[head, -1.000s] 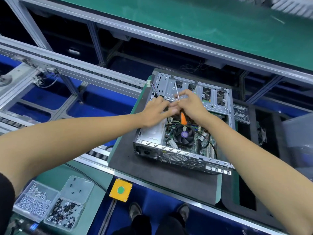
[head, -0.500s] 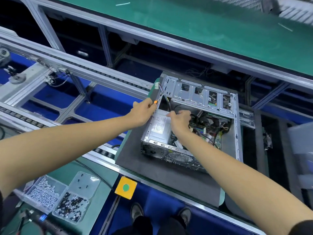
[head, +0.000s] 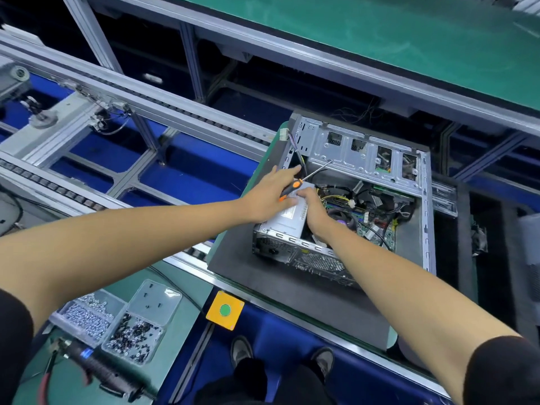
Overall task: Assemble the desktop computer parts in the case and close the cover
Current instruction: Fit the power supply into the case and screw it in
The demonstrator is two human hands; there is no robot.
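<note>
The open computer case lies on a black foam mat. Its motherboard with fan and cables is exposed. A silver power supply sits in the case's near left corner. My left hand holds an orange and black screwdriver by the handle above the power supply. The shaft points up and right towards the drive bay plate. My right hand grips the power supply's right side, with fingers curled over its top edge. A white connector hangs over the case's far left corner.
Compartment trays of screws and an electric screwdriver lie on the green surface at lower left. A yellow box with a green button sits on the near rail. Conveyor rails run along the left. A green bench top spans the back.
The screwdriver passed from my right hand to my left. My right hand left the drive bay area and came down onto the power supply. The case now appears further right.
</note>
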